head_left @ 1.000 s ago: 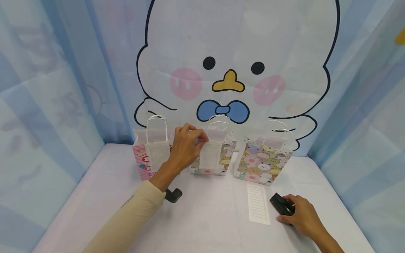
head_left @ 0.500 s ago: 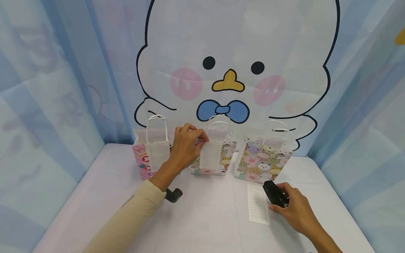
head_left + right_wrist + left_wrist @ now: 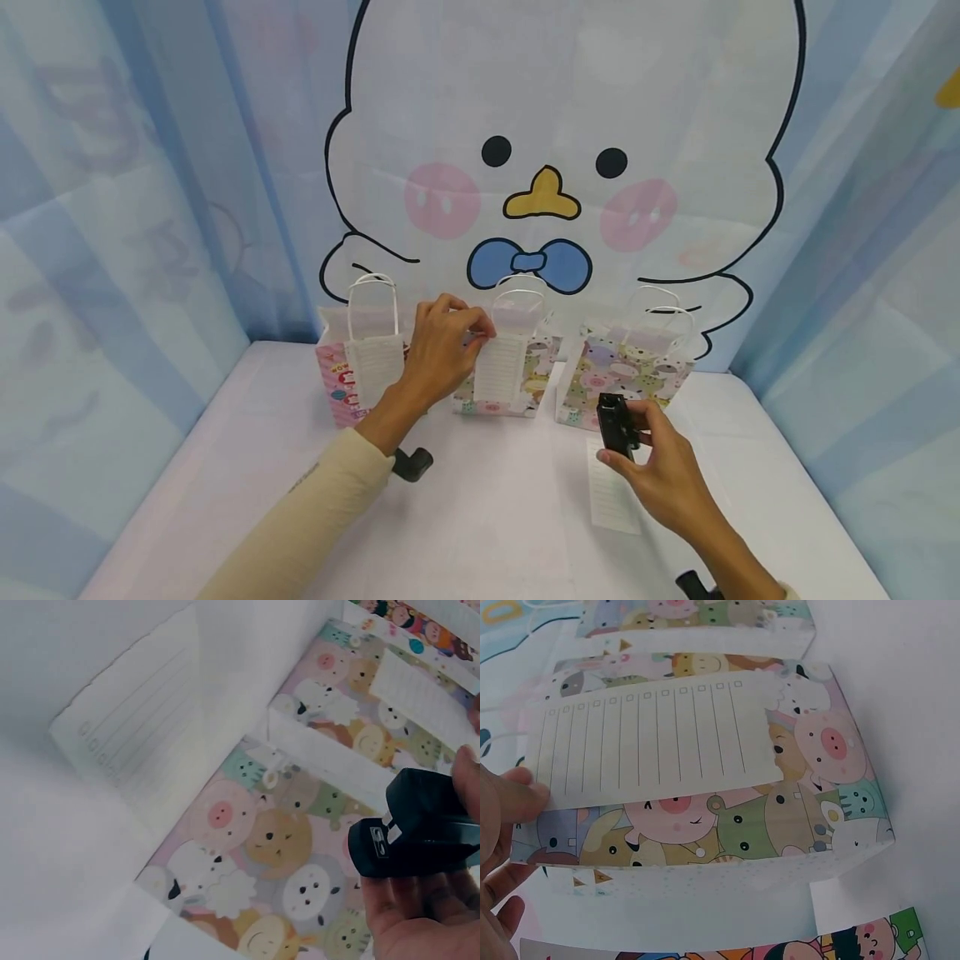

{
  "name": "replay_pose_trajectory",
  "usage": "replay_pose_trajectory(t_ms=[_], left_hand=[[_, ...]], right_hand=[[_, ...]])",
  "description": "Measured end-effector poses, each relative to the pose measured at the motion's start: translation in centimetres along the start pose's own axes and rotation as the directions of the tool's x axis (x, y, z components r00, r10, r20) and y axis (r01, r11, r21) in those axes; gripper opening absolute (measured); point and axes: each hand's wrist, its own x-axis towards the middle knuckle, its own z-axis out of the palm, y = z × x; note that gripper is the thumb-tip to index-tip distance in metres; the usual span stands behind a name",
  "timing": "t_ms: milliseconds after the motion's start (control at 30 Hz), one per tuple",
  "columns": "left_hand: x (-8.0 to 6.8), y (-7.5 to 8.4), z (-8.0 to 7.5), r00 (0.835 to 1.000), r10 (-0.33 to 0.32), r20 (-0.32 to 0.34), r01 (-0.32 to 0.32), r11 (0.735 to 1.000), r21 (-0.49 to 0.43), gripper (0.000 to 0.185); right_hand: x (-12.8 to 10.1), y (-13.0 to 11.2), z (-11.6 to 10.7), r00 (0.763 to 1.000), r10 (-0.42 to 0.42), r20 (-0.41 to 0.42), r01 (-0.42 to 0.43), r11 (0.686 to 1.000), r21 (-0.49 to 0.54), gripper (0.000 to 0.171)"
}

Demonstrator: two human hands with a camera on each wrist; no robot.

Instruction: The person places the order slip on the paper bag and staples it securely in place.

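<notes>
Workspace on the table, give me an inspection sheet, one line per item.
Surface: white table, bare in front.
Job's things: three gift bags in a row; lined slip against middle bag; another slip flat on table; black stapler lifted.
Clutter: small black object by left forearm.
Grippers: left hand pinches the slip; right hand grips the stapler.
Cables: nothing seen.
Surroundings: blue curtains, cartoon duck backdrop.

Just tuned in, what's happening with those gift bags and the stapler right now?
A person's left hand pinches a lined paper slip against the front of the middle gift bag. The right hand holds a black stapler raised above the table, in front of the right gift bag. Another lined slip lies flat under that hand. The left gift bag already carries a slip.
</notes>
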Motion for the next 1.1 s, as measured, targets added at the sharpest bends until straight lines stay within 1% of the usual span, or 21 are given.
replay_pose_trajectory(t_ms=[200, 400, 533, 700, 867, 1100], left_hand=[[0.0, 0.0, 0.0, 1.000, -0.010, 0.008, 0.010, 1.000, 0.002, 0.010], [0.0, -0.1, 0.2, 1.000, -0.005, 0.004, 0.005, 1.000, 0.004, 0.010], [0.0, -0.1, 0.1, 1.000, -0.010, 0.007, 0.010, 1.000, 0.009, 0.010], [-0.1, -0.1, 0.1, 1.000, -0.018, 0.008, 0.017, 1.000, 0.008, 0.010], [-0.1, -0.1, 0.1, 1.000, -0.015, 0.007, 0.015, 1.000, 0.006, 0.009], [0.0, 0.0, 0.1, 1.000, -0.009, 0.003, 0.009, 1.000, 0.006, 0.009]], right_hand=[[0.8, -1.8, 0.8, 0.997, -0.068, -0.025, 0.070, 0.995, 0.077, 0.078], [1.5, -3.0, 1.4, 0.987, -0.146, -0.072, 0.155, 0.979, 0.129, 0.079], [2.0, -4.3, 1.4, 0.981, -0.176, -0.085, 0.188, 0.969, 0.163, 0.078], [2.9, -5.7, 1.6, 0.974, -0.203, -0.101, 0.219, 0.955, 0.199, 0.072], [3.9, -6.9, 1.8, 0.964, -0.232, -0.129, 0.257, 0.933, 0.250, 0.067], [5.5, -8.2, 1.8, 0.936, -0.307, -0.170, 0.348, 0.878, 0.330, 0.060]])
